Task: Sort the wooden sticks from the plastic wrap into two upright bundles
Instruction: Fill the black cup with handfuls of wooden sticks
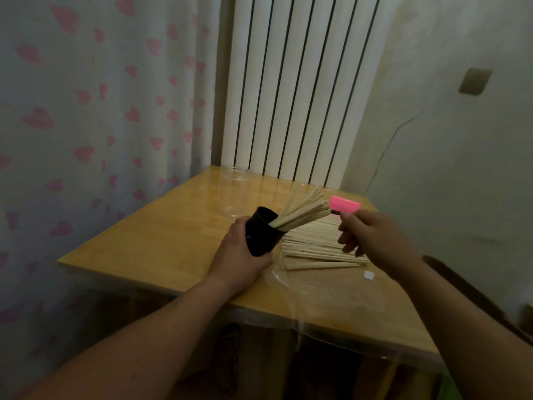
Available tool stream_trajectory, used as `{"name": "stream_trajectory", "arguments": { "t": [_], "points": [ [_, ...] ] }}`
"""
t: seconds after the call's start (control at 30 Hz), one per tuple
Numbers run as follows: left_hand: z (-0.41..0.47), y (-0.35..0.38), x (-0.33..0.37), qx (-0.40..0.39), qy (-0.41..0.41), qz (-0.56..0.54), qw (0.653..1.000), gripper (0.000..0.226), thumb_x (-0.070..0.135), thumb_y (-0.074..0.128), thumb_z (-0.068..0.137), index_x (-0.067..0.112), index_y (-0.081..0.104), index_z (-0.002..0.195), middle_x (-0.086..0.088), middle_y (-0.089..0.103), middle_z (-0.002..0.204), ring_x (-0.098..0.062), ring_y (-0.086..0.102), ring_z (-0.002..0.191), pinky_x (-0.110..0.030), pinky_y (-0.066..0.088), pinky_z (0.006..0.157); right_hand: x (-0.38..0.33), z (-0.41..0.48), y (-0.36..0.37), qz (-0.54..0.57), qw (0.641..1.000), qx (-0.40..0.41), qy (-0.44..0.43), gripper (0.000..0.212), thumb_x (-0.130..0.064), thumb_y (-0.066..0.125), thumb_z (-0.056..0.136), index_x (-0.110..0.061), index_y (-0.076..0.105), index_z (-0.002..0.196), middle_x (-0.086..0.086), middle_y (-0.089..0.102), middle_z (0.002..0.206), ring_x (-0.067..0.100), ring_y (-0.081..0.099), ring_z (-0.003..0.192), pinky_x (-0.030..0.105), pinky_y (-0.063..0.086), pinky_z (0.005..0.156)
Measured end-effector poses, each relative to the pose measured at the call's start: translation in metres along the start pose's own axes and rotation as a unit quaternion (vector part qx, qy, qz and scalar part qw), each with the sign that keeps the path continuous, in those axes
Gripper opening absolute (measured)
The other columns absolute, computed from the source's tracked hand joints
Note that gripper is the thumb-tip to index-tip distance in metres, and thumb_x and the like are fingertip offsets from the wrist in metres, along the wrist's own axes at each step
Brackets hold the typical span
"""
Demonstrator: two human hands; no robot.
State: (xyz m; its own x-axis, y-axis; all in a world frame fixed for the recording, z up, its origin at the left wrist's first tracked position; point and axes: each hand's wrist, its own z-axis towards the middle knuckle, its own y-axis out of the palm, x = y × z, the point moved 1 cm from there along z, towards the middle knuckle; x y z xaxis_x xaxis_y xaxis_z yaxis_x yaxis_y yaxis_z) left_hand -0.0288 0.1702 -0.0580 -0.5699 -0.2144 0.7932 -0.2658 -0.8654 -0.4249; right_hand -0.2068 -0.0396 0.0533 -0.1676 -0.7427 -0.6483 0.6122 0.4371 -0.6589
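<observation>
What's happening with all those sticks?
A person is sorting wooden sticks at a table. The left hand grips a black cup, tipped sideways, with a bunch of sticks poking out. The right hand is up by their tips, fingers curled; whether it holds anything is unclear. More loose sticks lie flat on the plastic wrap. A clear jar stands at the back, apparently empty.

Head view, down (close) over table (161, 238)

Black cup (261, 236), pale sticks (320, 249), pink-hearted curtain (86, 111), pink block (344, 204).
</observation>
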Motion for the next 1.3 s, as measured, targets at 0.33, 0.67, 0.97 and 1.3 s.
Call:
{"name": "stream_trajectory", "arguments": {
  "t": [0.33,0.67,0.97,1.3],
  "points": [
    [0.003,0.002,-0.005,0.003,0.008,0.004,1.0,0.085,0.044,0.084,0.074,0.037,0.038,0.145,0.012,0.055,0.133,-0.014,0.057,0.12,-0.044,0.056,0.099,0.031,0.001,0.059,-0.371,0.905,-0.206,-0.04,0.054,-0.026,0.059,0.096,-0.032,0.054,0.149,-0.005,0.053,0.152,0.022,0.05,0.139,0.04,0.046,0.113],
    [0.003,0.002,-0.006,0.001,0.006,-0.008,1.0,0.085,0.048,0.082,0.071,0.041,0.038,0.143,0.014,0.056,0.132,-0.012,0.058,0.12,-0.044,0.056,0.099,0.012,0.036,0.076,-0.511,0.817,-0.259,-0.072,0.037,-0.026,0.067,0.097,-0.022,0.062,0.133,0.005,0.064,0.126,0.026,0.065,0.111,0.036,0.055,0.092],
    [0.003,0.002,-0.006,0.002,0.01,-0.004,1.0,0.085,0.046,0.084,0.073,0.039,0.039,0.144,0.014,0.056,0.133,-0.012,0.057,0.12,-0.044,0.056,0.099,0.012,0.028,0.078,-0.552,0.798,-0.22,-0.099,0.037,-0.024,0.066,0.098,-0.02,0.061,0.134,0.006,0.068,0.119,0.028,0.069,0.108,0.04,0.057,0.089],
    [0.004,0.002,-0.006,0.003,0.01,-0.001,1.0,0.084,0.047,0.084,0.075,0.039,0.038,0.145,0.013,0.054,0.133,-0.012,0.056,0.121,-0.042,0.056,0.099,0.013,0.028,0.086,-0.543,0.798,-0.245,-0.09,0.032,-0.023,0.069,0.097,-0.02,0.064,0.129,0.006,0.067,0.12,0.027,0.067,0.11,0.039,0.057,0.095]
  ]
}}
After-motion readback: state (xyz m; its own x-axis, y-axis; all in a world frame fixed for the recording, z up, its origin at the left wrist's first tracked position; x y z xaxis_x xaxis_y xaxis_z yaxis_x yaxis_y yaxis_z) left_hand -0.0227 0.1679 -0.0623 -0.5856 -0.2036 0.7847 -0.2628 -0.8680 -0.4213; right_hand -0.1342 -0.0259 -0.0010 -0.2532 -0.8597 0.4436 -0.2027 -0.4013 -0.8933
